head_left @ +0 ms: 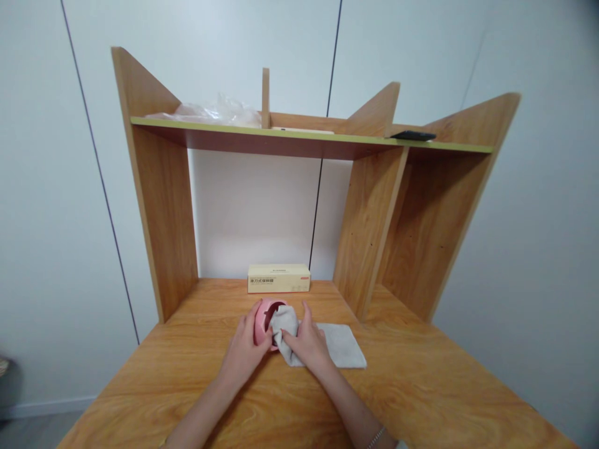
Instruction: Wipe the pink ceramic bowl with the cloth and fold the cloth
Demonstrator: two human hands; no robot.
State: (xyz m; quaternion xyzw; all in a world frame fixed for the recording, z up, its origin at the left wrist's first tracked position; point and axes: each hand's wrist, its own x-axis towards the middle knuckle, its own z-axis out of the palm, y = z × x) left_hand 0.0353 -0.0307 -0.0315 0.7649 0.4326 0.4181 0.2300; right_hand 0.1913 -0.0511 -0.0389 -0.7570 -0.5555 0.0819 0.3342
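Note:
My left hand (pixel 246 345) is closed around a pink, rounded hollow object (pixel 261 321), tilted so its dark opening faces right; its exact kind is unclear. A grey cloth (pixel 284 323) is bunched in my right hand (pixel 309 342), between thumb and fingers. The bunched part of this cloth reaches the pink object's opening. Beyond my right wrist, a flat, folded grey cloth (pixel 345 346) lies on the wooden desk (pixel 412 386). Whether it joins the bunched cloth is hidden behind my right hand.
A cream box (pixel 279 279) with printed lettering stands at the back of the desk. Wooden side panels (pixel 166 218) carry a shelf (pixel 290 142) above. On it rest a clear plastic bag (pixel 218 112) and a flat black object (pixel 413 135).

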